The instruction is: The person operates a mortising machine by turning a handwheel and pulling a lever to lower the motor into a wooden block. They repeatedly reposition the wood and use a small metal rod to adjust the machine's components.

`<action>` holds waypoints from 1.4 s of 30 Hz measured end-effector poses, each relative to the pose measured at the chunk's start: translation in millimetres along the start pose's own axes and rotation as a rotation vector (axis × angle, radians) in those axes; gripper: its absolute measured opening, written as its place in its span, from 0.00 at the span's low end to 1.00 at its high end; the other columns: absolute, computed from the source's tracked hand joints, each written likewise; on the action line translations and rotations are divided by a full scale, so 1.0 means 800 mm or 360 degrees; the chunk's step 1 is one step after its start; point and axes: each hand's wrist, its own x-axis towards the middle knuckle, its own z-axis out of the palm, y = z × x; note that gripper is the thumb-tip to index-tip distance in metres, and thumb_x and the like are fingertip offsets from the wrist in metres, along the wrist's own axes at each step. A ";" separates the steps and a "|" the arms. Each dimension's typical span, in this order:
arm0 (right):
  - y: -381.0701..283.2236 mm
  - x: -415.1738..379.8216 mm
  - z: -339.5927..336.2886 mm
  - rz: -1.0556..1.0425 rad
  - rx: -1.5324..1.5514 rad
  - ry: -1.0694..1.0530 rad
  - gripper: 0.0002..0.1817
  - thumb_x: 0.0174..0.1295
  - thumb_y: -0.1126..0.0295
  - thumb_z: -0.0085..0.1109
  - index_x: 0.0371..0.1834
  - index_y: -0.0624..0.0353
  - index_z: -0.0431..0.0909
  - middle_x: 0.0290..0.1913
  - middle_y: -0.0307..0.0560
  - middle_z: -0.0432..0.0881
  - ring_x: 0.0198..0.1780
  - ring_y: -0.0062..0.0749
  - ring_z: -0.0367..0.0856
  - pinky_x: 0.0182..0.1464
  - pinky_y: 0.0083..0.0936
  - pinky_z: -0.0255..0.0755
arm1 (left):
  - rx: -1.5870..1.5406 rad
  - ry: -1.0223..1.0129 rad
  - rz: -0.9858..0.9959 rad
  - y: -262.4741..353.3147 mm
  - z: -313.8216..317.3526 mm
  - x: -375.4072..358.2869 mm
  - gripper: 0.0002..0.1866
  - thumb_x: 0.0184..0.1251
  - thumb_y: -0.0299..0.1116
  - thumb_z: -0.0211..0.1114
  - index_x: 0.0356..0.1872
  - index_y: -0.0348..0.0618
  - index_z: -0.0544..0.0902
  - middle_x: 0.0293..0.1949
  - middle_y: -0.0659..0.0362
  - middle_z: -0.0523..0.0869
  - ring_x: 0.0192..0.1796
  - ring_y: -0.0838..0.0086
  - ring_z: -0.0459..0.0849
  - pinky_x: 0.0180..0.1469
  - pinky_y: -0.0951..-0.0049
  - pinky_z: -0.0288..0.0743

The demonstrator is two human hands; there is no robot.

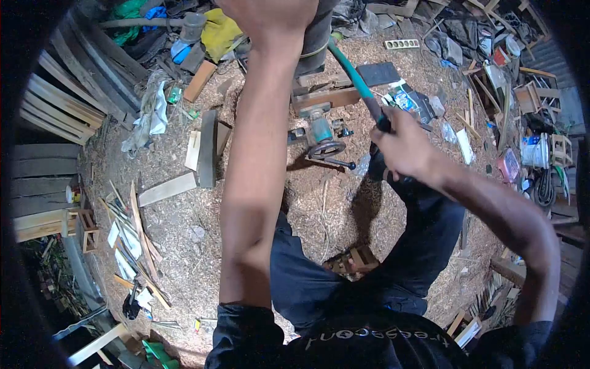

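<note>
My right hand [405, 144] is wrapped around the black grip of a long teal-and-black bar [353, 74], probably a tool handle. The bar slopes up and left toward a dark rounded object [314, 46] at the top. My left hand [270, 13] is raised at the top edge beside that object; its fingers are cut off, so I cannot see what they do. Below the bar, on the ground in front of me, sits a teal metal device with a handwheel [326, 149] and a lever, against a wooden board [338, 98].
Wood shavings cover the ground. Left lie a grey plank [208, 147], a pale board [167, 189] and thin offcuts [144, 234]. A dark flat panel [378, 74] and plastic packets [405, 101] lie beyond my right hand. A small wooden block [362, 258] is between my legs.
</note>
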 end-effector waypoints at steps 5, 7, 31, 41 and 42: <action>0.145 0.056 0.120 -0.0448 -0.0100 0.0430 0.27 0.64 0.71 0.54 0.65 0.67 0.61 0.33 0.68 0.79 0.38 0.66 0.82 0.41 0.52 0.73 | -0.0020 -0.0023 0.0082 -0.020 0.006 -0.016 0.11 0.56 0.28 0.53 0.20 0.36 0.81 0.25 0.48 0.83 0.32 0.52 0.81 0.40 0.58 0.73; 0.207 0.112 0.183 -0.0454 0.0038 0.0435 0.33 0.65 0.72 0.53 0.72 0.63 0.51 0.38 0.72 0.79 0.41 0.71 0.80 0.43 0.54 0.73 | -0.0067 -0.0053 0.0092 -0.025 0.005 -0.023 0.11 0.55 0.28 0.53 0.21 0.36 0.81 0.25 0.49 0.83 0.32 0.53 0.81 0.40 0.60 0.72; -0.164 0.135 -0.117 -0.2167 -0.0137 0.1668 0.32 0.58 0.83 0.54 0.70 0.60 0.65 0.67 0.60 0.67 0.65 0.60 0.69 0.63 0.44 0.66 | 0.0027 -0.0064 0.0110 0.002 0.006 0.081 0.13 0.56 0.28 0.51 0.22 0.43 0.86 0.28 0.53 0.87 0.36 0.56 0.85 0.43 0.63 0.76; -0.178 0.227 -0.135 -0.2122 -0.0348 0.1158 0.46 0.46 0.86 0.59 0.75 0.64 0.55 0.77 0.63 0.55 0.77 0.58 0.55 0.77 0.40 0.54 | -0.0010 -0.0142 0.0062 0.008 0.004 0.100 0.12 0.56 0.27 0.51 0.23 0.41 0.85 0.29 0.52 0.87 0.36 0.58 0.84 0.44 0.65 0.75; -0.170 0.225 -0.135 -0.2077 -0.0312 0.1190 0.45 0.48 0.86 0.58 0.74 0.64 0.56 0.77 0.63 0.56 0.76 0.58 0.57 0.76 0.40 0.56 | -0.0002 -0.0171 0.0028 0.012 0.000 0.095 0.12 0.56 0.27 0.51 0.23 0.41 0.85 0.29 0.52 0.86 0.36 0.58 0.83 0.44 0.65 0.75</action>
